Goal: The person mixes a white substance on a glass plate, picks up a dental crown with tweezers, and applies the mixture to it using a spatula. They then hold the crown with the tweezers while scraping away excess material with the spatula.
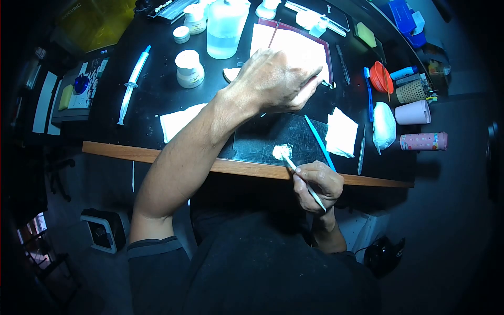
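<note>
My right hand (319, 185) is low at the front edge of the table, its fingers pinched round a slim pale spatula (314, 197). The spatula's far end sits in a small mound of white paste (282, 151) on a dark scratched mat (257, 139). My left hand (281, 79) reaches across the table, curled with its knuckles up; its fingertips and what they hold are hidden. Beyond it, a thin brown stick (274, 34) lies over white paper (307, 47) on a red-edged tray (330, 58). A blue stick (317, 139) lies right of the paste.
Folded tissues (341, 134) and a slender metal tool (361, 152) lie to the right, near an orange bowl (380, 77) and a pink cup (412, 113). At the left are a syringe (134, 84), a white jar (189, 69) and a clear bottle (224, 37).
</note>
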A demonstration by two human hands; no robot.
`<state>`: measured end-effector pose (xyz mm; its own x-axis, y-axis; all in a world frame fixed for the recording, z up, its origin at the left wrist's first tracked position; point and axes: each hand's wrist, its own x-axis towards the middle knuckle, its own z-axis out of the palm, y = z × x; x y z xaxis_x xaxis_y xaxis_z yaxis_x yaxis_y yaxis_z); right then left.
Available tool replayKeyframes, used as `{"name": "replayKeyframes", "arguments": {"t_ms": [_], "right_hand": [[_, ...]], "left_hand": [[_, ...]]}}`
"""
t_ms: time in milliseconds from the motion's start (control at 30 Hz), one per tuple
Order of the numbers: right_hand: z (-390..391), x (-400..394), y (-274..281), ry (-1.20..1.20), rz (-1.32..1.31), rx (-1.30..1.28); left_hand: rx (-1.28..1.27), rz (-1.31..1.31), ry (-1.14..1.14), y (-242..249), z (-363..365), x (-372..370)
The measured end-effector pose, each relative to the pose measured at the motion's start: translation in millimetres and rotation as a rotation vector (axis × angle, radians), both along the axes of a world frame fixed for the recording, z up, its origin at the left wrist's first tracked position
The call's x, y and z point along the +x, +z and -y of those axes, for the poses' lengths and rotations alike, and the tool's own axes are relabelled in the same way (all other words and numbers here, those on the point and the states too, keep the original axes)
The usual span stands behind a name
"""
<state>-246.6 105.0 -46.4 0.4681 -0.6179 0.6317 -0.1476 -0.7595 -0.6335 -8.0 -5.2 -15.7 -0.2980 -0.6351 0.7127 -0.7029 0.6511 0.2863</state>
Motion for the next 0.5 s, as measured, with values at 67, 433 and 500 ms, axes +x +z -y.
{"name": "replayKeyframes", "arguments": {"t_ms": [67,433,500], "right_hand": [[-0.3,0.1,-0.3,-0.003,0.003,0.001],[-0.3,1.0,2.4,-0.011,0.004,-0.013],[-0.1,1.1,1.3,-0.01,0.005,-0.015]], "left_hand": [[0.017,0.003,0.003,0.3,-1.0,-0.4],[0.051,0.013,-0.001,3.4,-2.7,0.0],[0.031,0.009,0.002,2.1,-2.6,-0.1]]}}
